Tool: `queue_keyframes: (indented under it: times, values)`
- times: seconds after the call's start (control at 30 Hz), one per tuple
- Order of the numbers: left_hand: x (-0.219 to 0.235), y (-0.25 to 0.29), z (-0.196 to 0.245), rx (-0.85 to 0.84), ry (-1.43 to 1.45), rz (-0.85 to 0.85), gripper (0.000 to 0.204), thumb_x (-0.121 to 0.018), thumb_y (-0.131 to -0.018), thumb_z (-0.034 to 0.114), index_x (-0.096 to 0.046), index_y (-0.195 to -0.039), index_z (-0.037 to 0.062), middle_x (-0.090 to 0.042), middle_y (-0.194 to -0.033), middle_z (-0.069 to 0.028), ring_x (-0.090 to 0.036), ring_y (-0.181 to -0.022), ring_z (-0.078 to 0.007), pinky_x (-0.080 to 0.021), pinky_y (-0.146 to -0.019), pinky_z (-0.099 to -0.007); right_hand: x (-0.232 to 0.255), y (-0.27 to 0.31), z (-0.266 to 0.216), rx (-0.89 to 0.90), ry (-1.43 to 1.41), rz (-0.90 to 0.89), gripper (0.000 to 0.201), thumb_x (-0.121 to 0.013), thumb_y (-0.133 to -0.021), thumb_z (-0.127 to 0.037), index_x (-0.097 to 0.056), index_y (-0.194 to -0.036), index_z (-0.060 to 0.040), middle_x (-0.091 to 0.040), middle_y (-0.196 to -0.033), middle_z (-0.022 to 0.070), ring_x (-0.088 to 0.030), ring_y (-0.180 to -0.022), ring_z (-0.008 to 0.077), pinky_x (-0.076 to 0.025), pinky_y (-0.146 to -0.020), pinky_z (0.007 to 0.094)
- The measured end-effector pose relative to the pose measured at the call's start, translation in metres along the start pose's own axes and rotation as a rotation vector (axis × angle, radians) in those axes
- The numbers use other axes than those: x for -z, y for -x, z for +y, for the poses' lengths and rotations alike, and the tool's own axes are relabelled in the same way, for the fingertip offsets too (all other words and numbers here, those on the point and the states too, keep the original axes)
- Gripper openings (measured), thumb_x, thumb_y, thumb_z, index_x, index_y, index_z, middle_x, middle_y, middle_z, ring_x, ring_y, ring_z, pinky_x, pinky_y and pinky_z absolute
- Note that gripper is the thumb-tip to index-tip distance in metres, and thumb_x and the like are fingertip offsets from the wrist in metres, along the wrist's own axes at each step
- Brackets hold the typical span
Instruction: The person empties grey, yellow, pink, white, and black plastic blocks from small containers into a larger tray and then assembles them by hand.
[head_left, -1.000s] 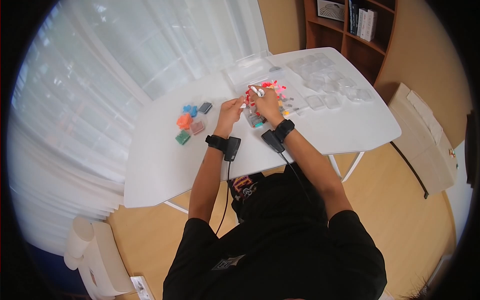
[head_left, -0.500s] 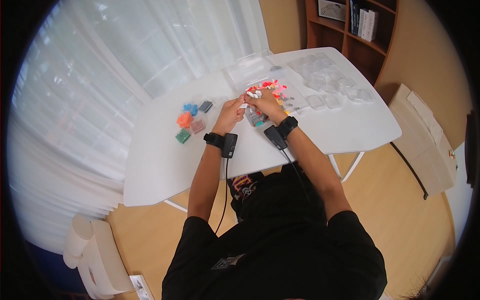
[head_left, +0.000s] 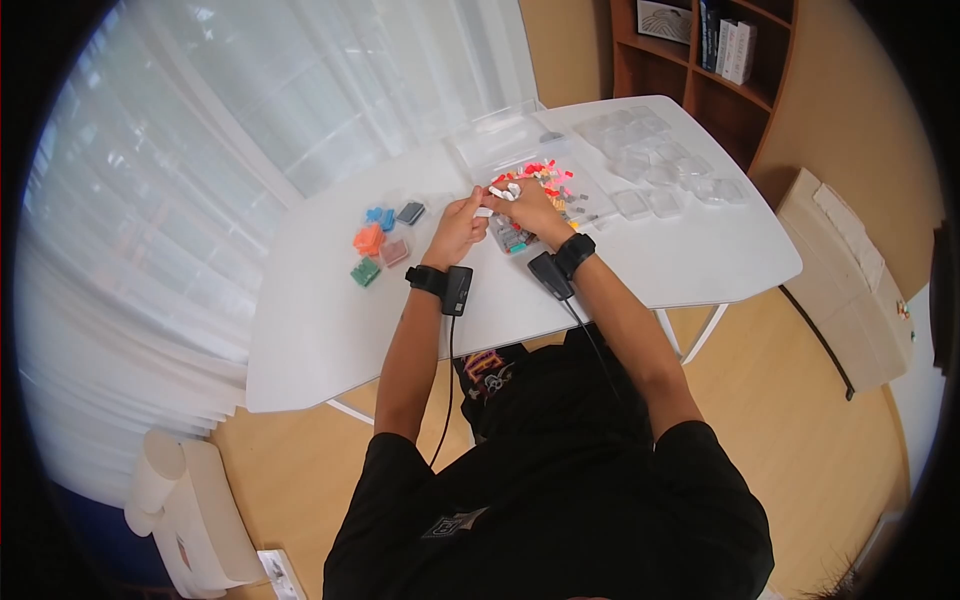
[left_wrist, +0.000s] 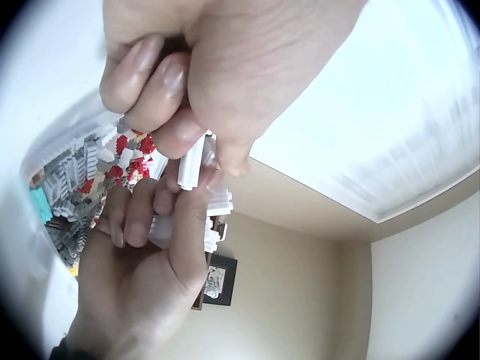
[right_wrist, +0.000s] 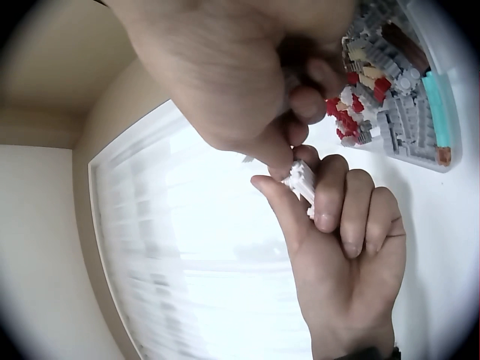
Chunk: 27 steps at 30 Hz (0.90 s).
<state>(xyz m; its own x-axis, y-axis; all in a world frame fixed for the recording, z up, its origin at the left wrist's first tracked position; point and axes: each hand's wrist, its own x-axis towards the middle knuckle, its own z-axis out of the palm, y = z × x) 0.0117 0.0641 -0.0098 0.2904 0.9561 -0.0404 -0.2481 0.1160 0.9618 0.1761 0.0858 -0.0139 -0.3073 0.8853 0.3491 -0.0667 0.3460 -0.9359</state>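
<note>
Both hands meet above the near left side of a clear bin [head_left: 597, 222] of mixed small bricks. My left hand [head_left: 458, 235] pinches white bricks [left_wrist: 192, 163] between thumb and curled fingers. Close against it, my right hand [head_left: 532, 214] holds several other white bricks [left_wrist: 218, 201] among its curled fingers, some sticking out past the hand. In the right wrist view, white bricks [right_wrist: 301, 181] lie between the left thumb and forefinger, with the right fingertips at them. The right palm hides part of what it holds. Grey, red and teal bricks [right_wrist: 438, 111] fill the bin below.
On the left of the white table [head_left: 320, 330] stand small clear boxes with blue, dark grey, orange [head_left: 369, 240], brown and green [head_left: 366, 272] bricks. Several clear boxes [head_left: 664, 204] are spread at the right. A clear lid or tray [head_left: 480, 145] lies behind the bin.
My right hand has moved left from over the bin to meet the left hand, carrying its white bricks. The left hand has shifted only slightly.
</note>
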Motion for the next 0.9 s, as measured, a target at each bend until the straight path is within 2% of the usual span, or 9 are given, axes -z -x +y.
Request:
queue_keyframes:
  times: [0.13,0.33,0.4,0.53,0.6,0.7,0.8,0.9]
  values:
    - [0.001,-0.002,-0.002,-0.012,0.000,-0.023,0.034,-0.049,-0.096,0.040,-0.056,-0.094,0.0066,-0.034,-0.057,0.0069,-0.027,-0.044,-0.0025,-0.021,-0.040,-0.0190,-0.001,0.000,0.002,0.013,0.006,0.074,0.024,-0.070,-0.082,-0.024,-0.067,-0.086,-0.0008,-0.058,-0.061,0.0019,-0.046,-0.044,0.0067,-0.035,-0.041,0.0245]
    - [-0.005,0.002,0.001,-0.008,-0.002,0.026,0.036,-0.049,-0.096,0.042,-0.054,-0.086,0.0074,-0.035,-0.057,0.0066,-0.028,-0.044,-0.0025,-0.021,-0.040,-0.0190,-0.002,0.003,-0.005,0.117,0.108,0.025,0.024,-0.071,-0.080,-0.023,-0.068,-0.085,0.0011,-0.064,-0.068,0.0069,-0.057,-0.059,0.0114,-0.044,-0.055,0.0273]
    - [0.000,-0.002,-0.003,-0.027,-0.147,0.079,0.042,-0.046,-0.096,0.046,-0.053,-0.086,0.0059,-0.035,-0.057,0.0060,-0.026,-0.043,-0.0031,-0.021,-0.040,-0.0196,-0.004,0.003,-0.003,0.115,0.188,0.002,0.023,-0.071,-0.079,-0.021,-0.069,-0.085,0.0014,-0.066,-0.072,0.0087,-0.060,-0.067,0.0133,-0.046,-0.062,0.0283]
    - [-0.004,-0.001,-0.003,-0.007,-0.139,0.128,0.044,-0.046,-0.096,0.047,-0.054,-0.083,0.0055,-0.034,-0.056,0.0062,-0.026,-0.043,-0.0029,-0.022,-0.040,-0.0193,-0.006,-0.001,0.004,0.136,0.188,0.053,0.022,-0.070,-0.080,-0.021,-0.068,-0.082,0.0013,-0.065,-0.069,0.0082,-0.059,-0.063,0.0124,-0.046,-0.059,0.0276]
    - [-0.007,0.001,-0.001,-0.029,-0.085,0.072,0.045,-0.046,-0.096,0.047,-0.055,-0.085,0.0039,-0.034,-0.056,0.0062,-0.026,-0.043,-0.0031,-0.021,-0.040,-0.0195,-0.005,0.003,-0.006,0.021,0.037,0.093,0.022,-0.069,-0.081,-0.021,-0.067,-0.077,0.0005,-0.064,-0.065,0.0063,-0.057,-0.057,0.0112,-0.044,-0.054,0.0273]
    - [-0.007,0.003,0.003,0.010,-0.099,0.000,0.043,-0.046,-0.097,0.044,-0.056,-0.089,0.0029,-0.034,-0.056,0.0059,-0.026,-0.043,-0.0031,-0.020,-0.041,-0.0195,-0.004,0.003,-0.004,-0.001,-0.034,0.137,0.022,-0.067,-0.083,-0.020,-0.066,-0.075,-0.0005,-0.062,-0.063,0.0046,-0.054,-0.052,0.0101,-0.042,-0.050,0.0272]
    - [-0.005,0.002,0.001,-0.015,-0.155,-0.053,0.039,-0.047,-0.097,0.040,-0.057,-0.094,0.0028,-0.034,-0.056,0.0059,-0.026,-0.044,-0.0030,-0.020,-0.041,-0.0193,-0.001,0.003,-0.005,-0.083,-0.038,0.116,0.020,-0.066,-0.084,-0.019,-0.065,-0.076,-0.0008,-0.062,-0.062,0.0032,-0.052,-0.052,0.0094,-0.040,-0.048,0.0273]
    - [-0.006,0.002,0.000,-0.021,-0.061,-0.008,0.032,-0.047,-0.098,0.034,-0.058,-0.096,0.0034,-0.033,-0.056,0.0062,-0.026,-0.044,-0.0024,-0.020,-0.042,-0.0191,-0.002,0.003,-0.005,-0.107,-0.137,0.088,0.020,-0.066,-0.084,-0.018,-0.066,-0.078,0.0002,-0.063,-0.064,0.0038,-0.055,-0.055,0.0091,-0.042,-0.049,0.0267]
